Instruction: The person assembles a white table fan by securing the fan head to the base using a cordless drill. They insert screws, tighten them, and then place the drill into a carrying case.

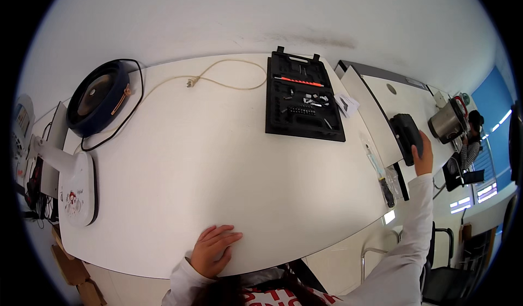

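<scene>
My left hand [211,250] lies on the white table near its front edge, fingers loosely spread and nothing in them. Far out to the right, my right hand [424,158] grips the edge of a black box-like object [406,134], whose exact kind I cannot make out. An open black tool case [305,123] lies at the back right of the table, with an orange-red strip, small bits and metal pieces in its moulded slots. Beside it is a folded white paper [346,105]. A screwdriver [387,191] with a dark handle lies at the right edge, near clear plastic packaging [393,180].
A dark blue round appliance [99,99] with a black cord stands at the back left. In front of it is a white stand base [79,194]. A beige plug cable [218,82] crosses the back. A steel pot [449,122], a person [469,150] and chairs are at right.
</scene>
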`<state>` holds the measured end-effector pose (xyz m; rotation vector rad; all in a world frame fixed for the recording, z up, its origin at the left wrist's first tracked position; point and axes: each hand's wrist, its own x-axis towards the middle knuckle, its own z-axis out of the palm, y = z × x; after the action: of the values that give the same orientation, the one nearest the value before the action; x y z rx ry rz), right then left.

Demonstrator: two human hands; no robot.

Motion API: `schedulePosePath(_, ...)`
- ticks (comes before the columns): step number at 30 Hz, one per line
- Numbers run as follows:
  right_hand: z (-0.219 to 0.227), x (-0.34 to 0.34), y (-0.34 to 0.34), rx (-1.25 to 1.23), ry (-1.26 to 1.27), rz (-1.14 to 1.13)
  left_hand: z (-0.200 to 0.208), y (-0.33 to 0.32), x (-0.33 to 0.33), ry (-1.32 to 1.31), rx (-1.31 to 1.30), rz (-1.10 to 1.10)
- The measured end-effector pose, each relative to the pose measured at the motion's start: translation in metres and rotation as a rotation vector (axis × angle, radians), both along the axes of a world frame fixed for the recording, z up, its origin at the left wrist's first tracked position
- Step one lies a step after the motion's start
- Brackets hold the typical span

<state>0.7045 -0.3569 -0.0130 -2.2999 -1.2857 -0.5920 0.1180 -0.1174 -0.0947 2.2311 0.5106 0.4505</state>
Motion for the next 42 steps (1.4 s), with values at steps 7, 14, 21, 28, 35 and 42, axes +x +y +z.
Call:
schedulePosePath(7, -0.042, -0.165, 0.157, -0.302, 0.059, 0.222, -0.010, 0.005, 0.002, -0.076, 0.039, -0.030)
schedulePosePath(14, -0.089, -0.206, 0.229, -0.344, -0.013, -0.013, -0.014, -0.003, -0.001, -0.048, 0.107, -0.002)
schedulePosePath(21, -0.117, -0.211, 0.237, -0.194, -0.187, 0.026, -0.015, -0.004, -0.004, -0.072, 0.144, -0.021)
schedulePosePath(28, -0.131, -0.170, 0.238, -0.069, -0.142, -0.057, -0.019, -0.005, -0.003, -0.054, 0.163, -0.038)
schedulePosePath(35, -0.135, -0.168, 0.230, 0.210, -0.039, 0.060, -0.020, -0.005, 0.000, -0.071, 0.162, -0.046)
schedulePosePath(42, -0.106, -0.154, 0.147, 0.495, -0.199, -0.262, -0.015, -0.004, 0.001, -0.055, 0.158, -0.020)
